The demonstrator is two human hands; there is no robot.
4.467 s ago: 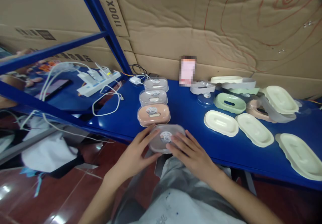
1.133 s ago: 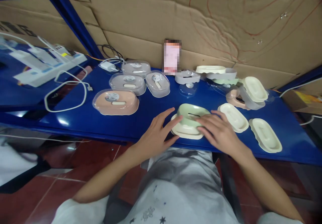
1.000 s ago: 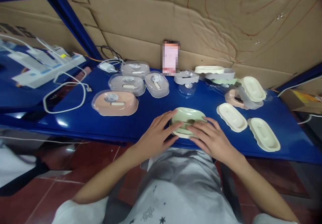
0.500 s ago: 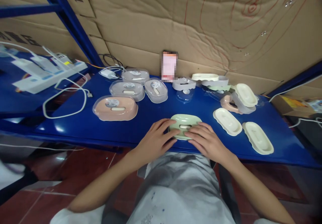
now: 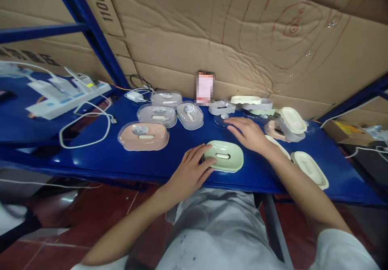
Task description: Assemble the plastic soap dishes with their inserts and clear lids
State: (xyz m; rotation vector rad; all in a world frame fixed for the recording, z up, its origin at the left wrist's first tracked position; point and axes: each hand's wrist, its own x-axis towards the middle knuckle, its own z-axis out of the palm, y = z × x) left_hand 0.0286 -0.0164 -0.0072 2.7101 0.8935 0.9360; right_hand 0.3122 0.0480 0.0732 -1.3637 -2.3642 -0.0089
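Bare forearms, pale grey speckled shirt

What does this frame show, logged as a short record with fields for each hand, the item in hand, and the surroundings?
left hand: fingers rest on the green soap dish
right hand: open, reaching toward a clear lid, contact unclear
surface: blue shelf
left of dish: pink lidded box, three grey lidded boxes
right: cream trays

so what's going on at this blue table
A person sits at the blue metal table with plastic soap dishes spread over it. The left hand rests against the pale green oval soap dish near the front edge. The right hand reaches over the table, fingers spread, towards a small clear plastic lid. Four lidded soap dishes sit to the left.
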